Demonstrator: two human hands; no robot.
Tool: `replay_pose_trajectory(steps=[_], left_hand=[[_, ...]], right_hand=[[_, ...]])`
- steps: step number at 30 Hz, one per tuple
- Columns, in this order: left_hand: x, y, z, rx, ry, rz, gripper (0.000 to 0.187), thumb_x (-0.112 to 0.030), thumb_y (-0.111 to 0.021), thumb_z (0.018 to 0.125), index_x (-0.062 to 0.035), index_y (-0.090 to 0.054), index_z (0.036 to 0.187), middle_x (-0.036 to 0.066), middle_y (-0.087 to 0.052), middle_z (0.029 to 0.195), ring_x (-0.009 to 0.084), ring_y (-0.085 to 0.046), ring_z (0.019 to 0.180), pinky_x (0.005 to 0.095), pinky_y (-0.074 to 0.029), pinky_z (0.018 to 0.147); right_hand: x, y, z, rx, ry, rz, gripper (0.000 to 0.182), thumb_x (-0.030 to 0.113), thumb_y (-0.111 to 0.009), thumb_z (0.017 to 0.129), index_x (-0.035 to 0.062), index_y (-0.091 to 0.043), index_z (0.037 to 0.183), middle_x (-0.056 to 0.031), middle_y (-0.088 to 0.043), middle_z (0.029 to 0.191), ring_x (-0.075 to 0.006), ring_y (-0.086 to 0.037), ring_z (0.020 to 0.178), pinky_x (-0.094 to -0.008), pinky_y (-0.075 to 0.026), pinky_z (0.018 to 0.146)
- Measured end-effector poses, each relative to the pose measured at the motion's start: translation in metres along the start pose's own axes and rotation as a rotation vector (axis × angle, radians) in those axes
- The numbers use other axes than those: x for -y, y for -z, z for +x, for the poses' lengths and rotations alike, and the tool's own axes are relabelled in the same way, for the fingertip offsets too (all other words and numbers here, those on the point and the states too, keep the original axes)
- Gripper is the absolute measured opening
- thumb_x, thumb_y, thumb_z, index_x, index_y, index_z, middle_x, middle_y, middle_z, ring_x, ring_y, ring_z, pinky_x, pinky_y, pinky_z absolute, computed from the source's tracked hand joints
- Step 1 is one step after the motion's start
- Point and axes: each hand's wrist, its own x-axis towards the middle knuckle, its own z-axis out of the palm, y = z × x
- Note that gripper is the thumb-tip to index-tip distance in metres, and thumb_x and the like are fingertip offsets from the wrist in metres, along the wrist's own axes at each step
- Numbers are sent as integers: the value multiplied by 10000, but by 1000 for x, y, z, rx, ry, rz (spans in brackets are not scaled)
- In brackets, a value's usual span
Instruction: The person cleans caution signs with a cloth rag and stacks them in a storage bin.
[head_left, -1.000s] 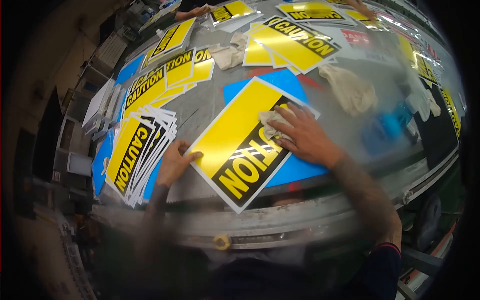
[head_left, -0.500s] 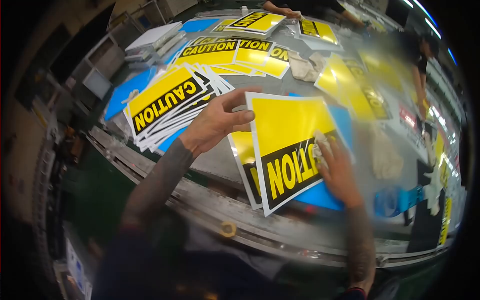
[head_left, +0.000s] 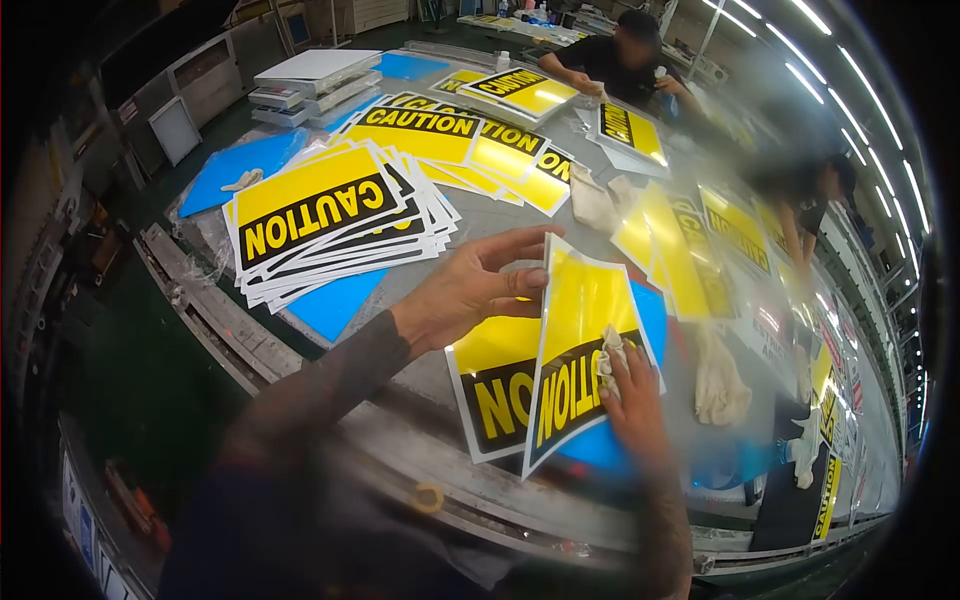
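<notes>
My left hand (head_left: 478, 285) pinches the upper left edge of a yellow and black CAUTION sign (head_left: 585, 300) and holds it tilted up off the table. My right hand (head_left: 630, 395) presses a crumpled beige cloth (head_left: 610, 355) against the face of that raised sign. Under it lies a second CAUTION sign (head_left: 490, 385) flat on a blue sheet (head_left: 600, 445) near the table's front edge.
A fanned stack of CAUTION signs (head_left: 315, 205) lies to the left, with more signs (head_left: 450, 130) behind it. Loose rags (head_left: 720, 385) lie to the right. Another person (head_left: 620, 60) works at the table's far end. A metal rail (head_left: 470, 470) runs along the near edge.
My left hand has lifted the top sign steeply off the one beneath. My right hand with the cloth has stayed on its face. My view has swung left and up.
</notes>
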Motion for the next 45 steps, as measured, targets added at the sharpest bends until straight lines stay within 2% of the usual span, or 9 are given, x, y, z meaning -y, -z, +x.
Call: replay_pose_trajectory(steps=[14,21,24,28,32,36,40,42,45], left_hand=[[2,-10,0,20,-43,57,756,-285,-792,978,-56,-432,1602,164,-526,1544,262,-583,1393,433,-632,1014],[1,-13,-12,-191,-123,157,683,-162,-641,1012,-75,-367,1632,149,-610,1417,207,-645,1243,341,-609,925],[14,11,-23,-301,-129,371,624,-160,-647,992,-78,-434,1573,152,-618,1397,194,-656,1194,318,-601,877],[28,52,-36,-406,0,902,585,-154,-687,968,-67,-515,1520,131,-622,1444,276,-558,1383,422,-531,1077],[42,97,-46,-243,-163,1289,564,-207,-704,1008,-22,-525,1509,151,-570,1523,315,-550,1403,431,-467,1140],[30,51,-43,-133,296,-300,649,-461,-551,1111,-61,-409,1602,180,-510,1602,328,-554,1426,478,-463,1168],[49,36,-42,-60,448,-95,770,-600,-446,1106,-43,-323,1622,187,-520,1571,358,-596,1382,550,-609,1002],[49,49,-39,-57,567,15,529,-299,-561,1118,-45,-392,1552,172,-551,1544,341,-629,1348,594,-583,1038],[70,62,-41,-152,576,-52,461,-175,-554,1114,-36,-399,1525,172,-571,1507,341,-645,1323,568,-612,1011]], right_hand=[[0,2,-1,7,7,25,615,467,-474,1101,213,-410,1657,-148,-293,1742,-410,-182,1628,-634,-90,1303],[-2,0,-1,0,1,16,618,424,-525,1085,217,-410,1656,-158,-288,1740,-422,-188,1622,-642,-104,1298],[0,-2,-1,13,1,-100,619,387,-561,1070,232,-417,1652,-157,-290,1737,-421,-199,1617,-653,-111,1293],[0,1,-3,-8,36,-86,599,385,-582,1064,240,-452,1630,-165,-316,1718,-420,-222,1605,-662,-130,1286],[2,3,-3,6,49,-101,580,407,-547,1083,241,-449,1631,-160,-327,1713,-435,-205,1610,-672,-136,1285],[4,2,-1,-10,30,-100,562,414,-541,1088,241,-467,1618,-155,-342,1704,-436,-195,1614,-675,-129,1286],[13,-1,-1,-77,32,-153,525,330,-561,1086,170,-506,1583,-159,-393,1673,-432,-234,1604,-634,-173,1295],[17,-5,3,-114,35,-100,515,274,-579,1079,127,-517,1568,-164,-417,1656,-432,-270,1591,-599,-214,1297],[48,-12,8,-43,141,-79,534,197,-631,1043,56,-511,1544,-200,-432,1628,-432,-328,1566,-558,-299,1274]])
